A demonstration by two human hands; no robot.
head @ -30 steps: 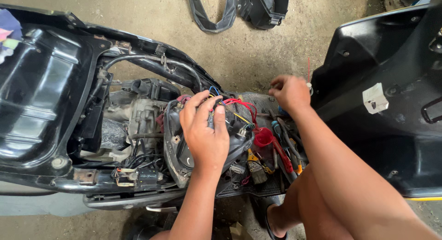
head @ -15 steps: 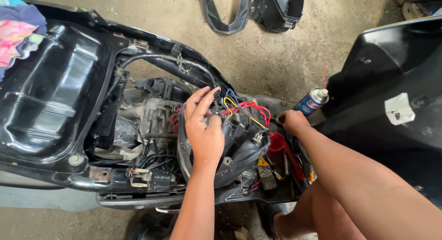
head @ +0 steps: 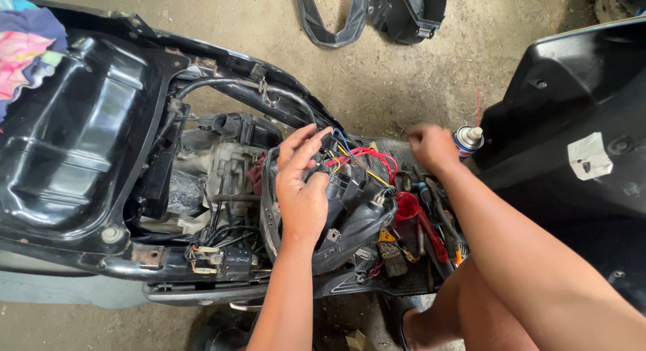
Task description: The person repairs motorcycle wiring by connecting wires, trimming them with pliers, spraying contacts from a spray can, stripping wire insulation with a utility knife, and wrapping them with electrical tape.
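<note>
Resting palm-down on a black headlight housing (head: 350, 216), left hand (head: 303, 189) with fingers (head: 304, 144) spread apart and laid flat over the housing's upper edge, clamped on nothing. Housing set across the stripped scooter frame (head: 222, 88), just right of the exposed engine (head: 215, 172), long axis running from lower left to upper right, open back turned up toward the camera. Red, blue and yellow wires (head: 360, 156) sprouting from its top end, looped beside the fingertips. Right hand (head: 432, 147) hovering near a spray can (head: 468, 139), fingers curled loosely together; blurred, so cannot tell whether anything is pinched between them, and no contact with the can visible. Can upright, thin red straw pointing straight up, body largely hidden behind the hand and a black body panel (head: 579, 122). Screwdrivers and a red funnel (head: 407, 206) heaped on the footboard just beside the housing, partly covered by the right forearm. Black seat tub (head: 74, 142) at left, cut off by the picture's edge, with colourful cloth (head: 27, 51) at its top corner. Loose fairing pieces (head: 397, 14) on the concrete floor, cropped at the top. Lens side of the housing out of sight underneath.
</note>
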